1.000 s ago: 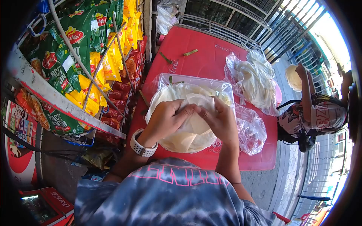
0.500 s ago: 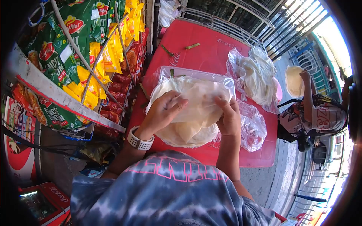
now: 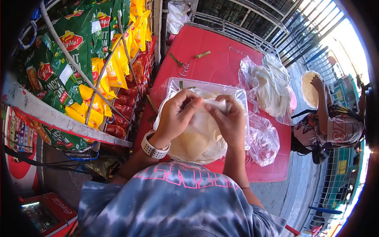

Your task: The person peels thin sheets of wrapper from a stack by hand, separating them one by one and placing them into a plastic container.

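Both my hands meet over a clear plastic sheet or tray (image 3: pixel 239 94) on the red table (image 3: pixel 215 39). My left hand (image 3: pixel 177 117), with a white watch at the wrist, pinches one part of a thin, pale spring roll wrapper (image 3: pixel 202 125) between thumb and fingers. Close beside it, my right hand (image 3: pixel 229 123) grips a bunched edge of the same wrapper. Below them lies a pile of round, pale wrappers (image 3: pixel 191 149), partly hidden by my hands. Short green leaf strips (image 3: pixel 203 54) lie on the table beyond the plastic.
Crumpled plastic bags (image 3: pixel 270 85) lie on the table's right side, with another clear bag (image 3: pixel 262 138) nearer me. At left hangs a rack of snack packets (image 3: pixel 71 43). Metal grating (image 3: pixel 241 29) stands behind. Another person (image 3: pixel 335 126) at right holds a round pale sheet (image 3: pixel 310 89).
My hands have come closer together and slightly up. The wrapper, spread between them before, is now bunched at its edge. The camera view has shifted slightly.
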Demonstrator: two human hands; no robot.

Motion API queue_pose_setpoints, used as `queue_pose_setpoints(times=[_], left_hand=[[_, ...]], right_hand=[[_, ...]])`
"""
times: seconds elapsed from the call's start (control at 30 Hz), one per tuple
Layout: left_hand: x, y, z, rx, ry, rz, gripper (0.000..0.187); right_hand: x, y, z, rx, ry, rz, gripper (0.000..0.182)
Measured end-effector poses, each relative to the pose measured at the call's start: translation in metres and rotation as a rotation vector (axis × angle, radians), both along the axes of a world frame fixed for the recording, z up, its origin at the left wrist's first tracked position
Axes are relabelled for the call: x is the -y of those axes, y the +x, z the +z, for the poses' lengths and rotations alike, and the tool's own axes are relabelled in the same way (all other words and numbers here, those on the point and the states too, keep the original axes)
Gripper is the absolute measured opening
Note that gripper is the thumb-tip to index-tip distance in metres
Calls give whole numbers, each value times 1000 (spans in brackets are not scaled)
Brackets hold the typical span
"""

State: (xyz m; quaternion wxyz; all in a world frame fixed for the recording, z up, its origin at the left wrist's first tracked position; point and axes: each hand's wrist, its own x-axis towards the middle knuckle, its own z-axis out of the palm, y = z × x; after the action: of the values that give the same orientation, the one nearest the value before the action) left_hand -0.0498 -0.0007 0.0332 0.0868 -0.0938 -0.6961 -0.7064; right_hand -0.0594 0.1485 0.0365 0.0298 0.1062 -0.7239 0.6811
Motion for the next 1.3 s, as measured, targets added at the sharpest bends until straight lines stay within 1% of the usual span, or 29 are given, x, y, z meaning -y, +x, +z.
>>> queue_pose_setpoints(times=[0.03,0.07,0.17,0.2,0.27,0.3,0.33,0.37,0.4,0.43,0.47,0.5,0.57,0.6,0.7,0.8,0.9,0.93,1.03,1.07,1.1,1.17,1.2,1.23,1.27,1.3], left_hand=[[0,0,1,-37,-38,68,16],[-2,0,3,-59,-36,136,15],[2,-1,-2,-46,-44,134,17],[2,-2,-4,-48,-61,81,19],[4,-3,-10,-49,-93,-24,23],[2,-4,-10,-136,-156,-10,26],[-2,-6,-9,-224,-219,4,28],[-4,-6,-9,-313,-281,18,31],[0,-2,4,-234,-407,-22,32],[0,0,5,-160,-374,-48,31],[0,1,5,-87,-339,-75,30],[0,1,6,-15,-305,-102,29],[4,2,5,-48,-349,-103,26],[6,3,3,-64,-371,-103,25],[11,2,-5,-139,-436,11,22],[10,3,-7,-267,-429,158,21],[14,6,-5,-146,-400,260,21],[14,6,-7,-63,-319,203,22],[6,-3,-20,-132,-45,92,24],[2,-4,-21,-52,38,47,25],[-3,-4,-16,28,120,4,26],[-1,-4,-13,107,67,-85,24],[4,-4,-13,106,-69,-133,22],[7,-5,-12,104,-204,-182,19],[1,-7,-15,-101,-166,-118,17],[1,-8,-14,-120,-191,-78,17]], right_hand=[[1,0,3,80,-36,-51,25],[3,0,3,13,-72,-143,19],[6,-1,-3,-90,-183,-235,17],[7,0,-3,-87,-185,-214,12],[3,3,-4,3,-304,-50,10],[2,5,-3,47,-365,32,9],[4,9,0,-3,-307,76,10],[4,10,0,6,-281,103,11],[4,11,1,14,-254,130,13],[4,11,2,20,-227,156,15],[5,11,7,56,-288,166,20],[4,11,6,48,-249,184,22],[1,10,0,33,-171,218,27],[1,9,-5,49,-140,194,34],[-2,7,-9,41,-11,148,29],[-5,5,-11,-165,258,-164,18],[-6,4,-5,-43,-22,-374,11],[-6,5,-2,27,-25,-356,11],[1,9,-5,25,-185,-83,15],[0,8,-13,53,-252,11,19],[2,8,-13,96,-322,53,19],[6,9,-12,183,-463,142,20],[6,8,-11,229,-426,93,23],[6,7,-11,162,-387,126,26],[6,5,-13,95,-348,157,29],[5,5,-16,29,-309,187,32]])
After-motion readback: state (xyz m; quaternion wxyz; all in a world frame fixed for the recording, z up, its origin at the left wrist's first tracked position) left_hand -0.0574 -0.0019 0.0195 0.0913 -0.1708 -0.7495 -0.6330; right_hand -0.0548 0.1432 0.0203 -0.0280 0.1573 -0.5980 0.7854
